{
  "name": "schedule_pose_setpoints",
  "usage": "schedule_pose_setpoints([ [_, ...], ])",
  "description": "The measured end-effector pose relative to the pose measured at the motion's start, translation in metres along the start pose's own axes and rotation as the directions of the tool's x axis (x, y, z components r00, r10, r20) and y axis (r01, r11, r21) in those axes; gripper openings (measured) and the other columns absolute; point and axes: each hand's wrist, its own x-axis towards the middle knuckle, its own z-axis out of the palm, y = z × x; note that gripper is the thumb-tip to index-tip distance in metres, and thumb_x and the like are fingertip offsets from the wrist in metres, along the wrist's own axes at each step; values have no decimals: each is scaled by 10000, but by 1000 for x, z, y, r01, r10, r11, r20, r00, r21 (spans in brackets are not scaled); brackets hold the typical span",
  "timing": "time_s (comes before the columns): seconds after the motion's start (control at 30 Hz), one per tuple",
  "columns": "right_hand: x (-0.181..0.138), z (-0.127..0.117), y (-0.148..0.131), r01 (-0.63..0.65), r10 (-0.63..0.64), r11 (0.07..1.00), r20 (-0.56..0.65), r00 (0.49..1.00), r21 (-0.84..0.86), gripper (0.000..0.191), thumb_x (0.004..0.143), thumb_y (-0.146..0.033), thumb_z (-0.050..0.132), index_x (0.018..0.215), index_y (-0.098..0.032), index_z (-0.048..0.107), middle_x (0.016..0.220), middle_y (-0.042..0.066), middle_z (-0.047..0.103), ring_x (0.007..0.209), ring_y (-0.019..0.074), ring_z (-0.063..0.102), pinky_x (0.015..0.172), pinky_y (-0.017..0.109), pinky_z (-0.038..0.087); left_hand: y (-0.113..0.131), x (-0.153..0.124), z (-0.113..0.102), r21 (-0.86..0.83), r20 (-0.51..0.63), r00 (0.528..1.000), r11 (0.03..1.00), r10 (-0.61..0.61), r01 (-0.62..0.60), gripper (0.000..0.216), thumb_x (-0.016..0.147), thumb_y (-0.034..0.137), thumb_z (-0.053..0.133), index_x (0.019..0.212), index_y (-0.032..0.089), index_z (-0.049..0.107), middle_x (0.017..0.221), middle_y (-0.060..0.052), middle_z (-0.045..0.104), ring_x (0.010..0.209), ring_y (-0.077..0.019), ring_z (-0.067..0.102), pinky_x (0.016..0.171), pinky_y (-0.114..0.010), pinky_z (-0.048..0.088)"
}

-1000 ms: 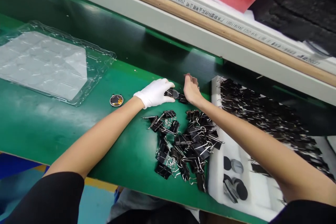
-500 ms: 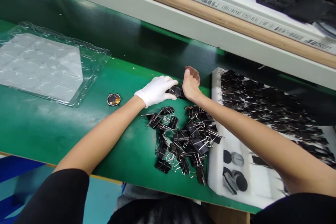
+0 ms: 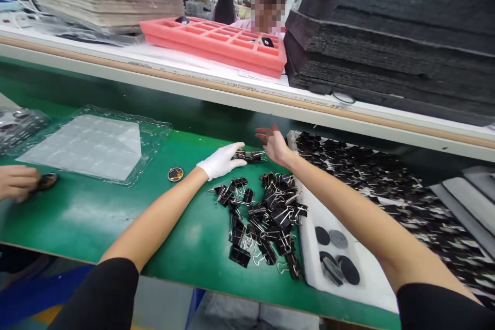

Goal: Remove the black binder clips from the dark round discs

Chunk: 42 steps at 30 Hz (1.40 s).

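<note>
My left hand (image 3: 222, 161), in a white glove, closes thumb and fingers on a small dark piece with black binder clips (image 3: 253, 156) on it at the back of the green bench. What sits between the clips is mostly hidden. My bare right hand (image 3: 275, 145) is raised just right of these clips, fingers apart and slightly blurred, holding nothing visible. Toward me lies a loose heap of black binder clips (image 3: 270, 211) with silver wire handles. Left of my glove rests a round watch-like part (image 3: 175, 174) with its inside showing.
On the right, a white foam tray (image 3: 309, 263) carries rows of clipped pieces and several round discs (image 3: 349, 270). A clear plastic tray (image 3: 96, 144) lies left. Another person's hand (image 3: 17, 183) works at the far left. The shelf holds a red foam tray (image 3: 216, 54) and black foam (image 3: 386, 56).
My right hand has moved off the clipped piece and its fingers have spread. My left hand stays on it. The view has tilted up, showing the shelf and co-workers.
</note>
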Motion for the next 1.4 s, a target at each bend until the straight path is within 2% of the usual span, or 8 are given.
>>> schedule_pose_setpoints([
  [0.1, -20, -14, -2, 144, -131, 989, 247, 960, -37, 529, 865, -674, 616, 1150, -233, 682, 1165, 90, 719, 1155, 260, 643, 1015, 415, 523, 4, -2, -4, -102, -58, 994, 991, -88, 81, 437, 1036, 498, 413, 1259, 207, 650, 1176, -69, 748, 1050, -213, 697, 948, -326, 535],
  [0.17, -32, -17, -1, 243, -192, 956, 280, 941, -162, 436, 761, -549, 790, 1034, -216, 720, 1022, 63, 740, 994, 242, 676, 956, 386, 541, 6, -3, -5, -117, -101, 988, 987, -117, 105, 474, 1052, 501, 322, 1075, 206, 692, 980, -44, 748, 890, -196, 685, 851, -309, 537],
  [0.37, -44, -3, 2, 155, -109, 978, 285, 952, -142, 241, 790, -354, 821, 951, -188, 751, 843, 20, 744, 757, 156, 678, 800, 304, 582, 13, -5, -4, -179, -123, 978, 973, -170, 147, 529, 1040, 538, 308, 1031, 202, 717, 889, -20, 734, 747, -168, 660, 743, -279, 533],
  [0.53, -44, 9, 0, 184, -139, 963, 219, 966, -199, 204, 762, -177, 841, 951, -157, 769, 827, 36, 751, 775, 162, 701, 824, 310, 615, 8, -7, -3, -219, -149, 972, 965, -182, 147, 590, 1037, 584, 301, 1165, 179, 711, 1061, -62, 765, 820, -172, 704, 795, -284, 559],
  [0.73, -87, -79, -23, 394, -386, 855, 92, 918, -339, 296, 825, -257, 827, 1108, -181, 786, 1008, 77, 783, 934, 238, 736, 945, 410, 608, -9, 1, 1, -353, -256, 956, 934, -145, 48, 756, 1013, 702, 246, 1406, 134, 554, 1166, -144, 743, 892, -213, 721, 882, -379, 570],
  [0.97, -227, -200, -11, 436, -475, 816, -11, 880, -379, 292, 887, -450, 784, 1078, -231, 767, 1066, 64, 764, 1001, 236, 716, 960, 409, 584, -1, 6, -3, -211, -131, 979, 969, -157, 127, 620, 1025, 602, 289, 1333, 178, 619, 1116, -91, 761, 949, -220, 710, 971, -390, 531],
  [1.17, -325, -216, 39, 323, -387, 705, 39, 921, -631, 164, 964, -372, 694, 1074, -268, 757, 1037, 58, 759, 1000, 251, 701, 922, 409, 550, 0, 10, 1, -88, -136, 970, 978, -200, 189, 459, 1024, 481, 345, 1312, 277, 638, 1108, -15, 762, 958, -188, 725, 979, -356, 540],
  [1.4, -349, -215, 104, 189, -343, 622, -47, 938, -759, 209, 1029, -384, 584, 1106, -279, 747, 1092, 81, 724, 1100, 284, 617, 1006, 495, 411, 3, 12, 1, 0, -136, 969, 978, -206, 208, 442, 1020, 439, 341, 1315, 304, 641, 1112, 7, 766, 1000, -187, 736, 1015, -365, 554],
])
